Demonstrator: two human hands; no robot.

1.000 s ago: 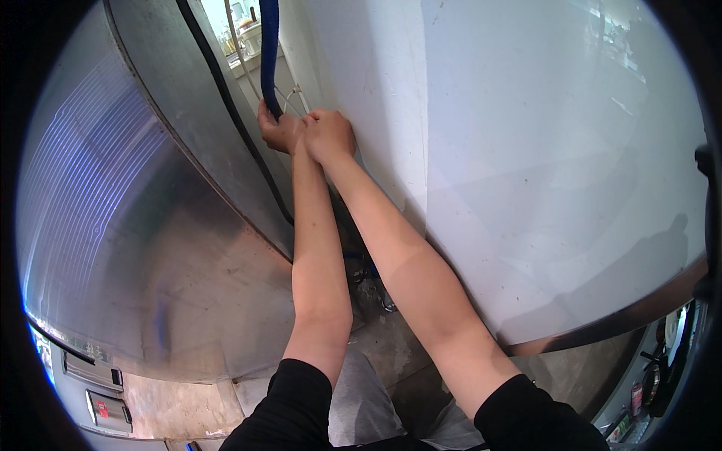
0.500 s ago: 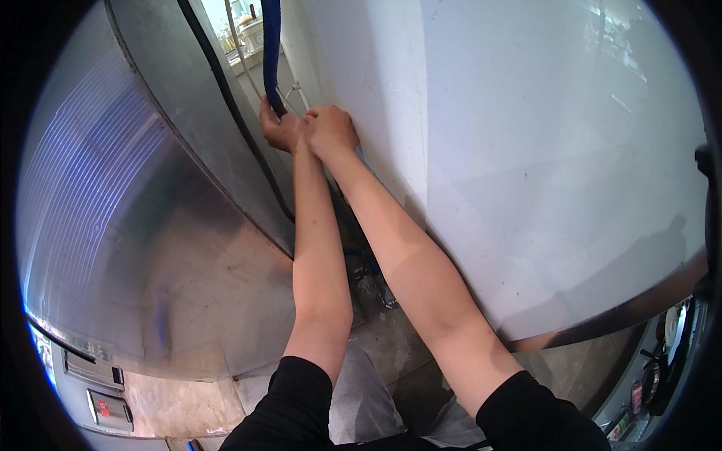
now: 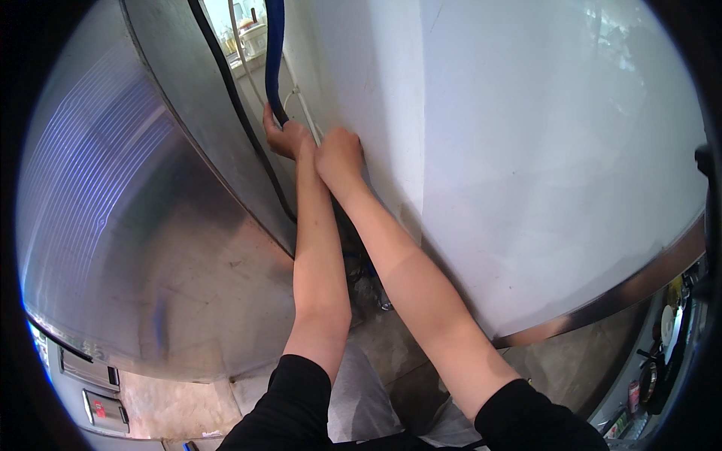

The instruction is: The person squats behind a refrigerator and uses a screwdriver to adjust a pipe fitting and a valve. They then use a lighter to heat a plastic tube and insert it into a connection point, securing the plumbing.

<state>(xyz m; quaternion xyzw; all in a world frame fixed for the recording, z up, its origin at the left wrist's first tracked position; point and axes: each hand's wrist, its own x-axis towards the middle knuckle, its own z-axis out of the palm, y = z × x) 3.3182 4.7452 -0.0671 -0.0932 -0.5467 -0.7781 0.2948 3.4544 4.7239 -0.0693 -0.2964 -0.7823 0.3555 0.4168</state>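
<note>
We see no packages or screens, only a small rectangular grey panel with a red patch [image 3: 103,410] at the lower left, and small colourful labelled items [image 3: 630,415], too blurred to identify, lower right.

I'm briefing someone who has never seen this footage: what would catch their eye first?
Two bare forearms reach up the middle into a narrow gap between a big brushed-metal appliance on the left and a white panel on the right. At the top of the gap, the left hand grips the lower end of a dark blue hose hanging from above. The right hand rests beside it against the white panel, next to a thin white cable.
</note>
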